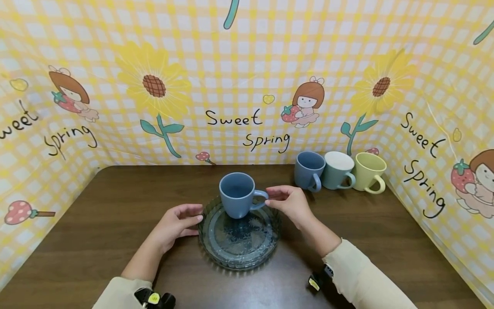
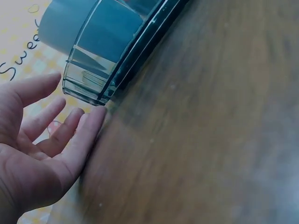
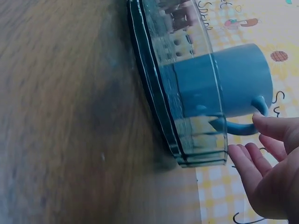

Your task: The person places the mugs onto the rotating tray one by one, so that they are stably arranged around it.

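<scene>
A blue mug (image 1: 236,195) stands upright in a round, dark-tinted glass dish (image 1: 241,251), toward its far side, handle to the right. The dish has a raised clear rim and lies on the table. My left hand (image 1: 175,225) is at the dish's left edge, fingers spread and loosely bent; in the left wrist view its fingertips (image 2: 98,112) come close to the rim. At the mug's handle (image 1: 260,199) is my right hand (image 1: 291,204). Its thumb appears to touch the handle in the right wrist view, while the other fingers (image 3: 238,161) extend beside the glass rim.
At the back right stand a darker blue mug (image 1: 307,169), a teal mug (image 1: 338,171) with a white interior and a yellow-green mug (image 1: 368,171), side by side. A yellow checked cloth (image 1: 231,64) surrounds the brown wooden table (image 1: 127,197) at the back and sides.
</scene>
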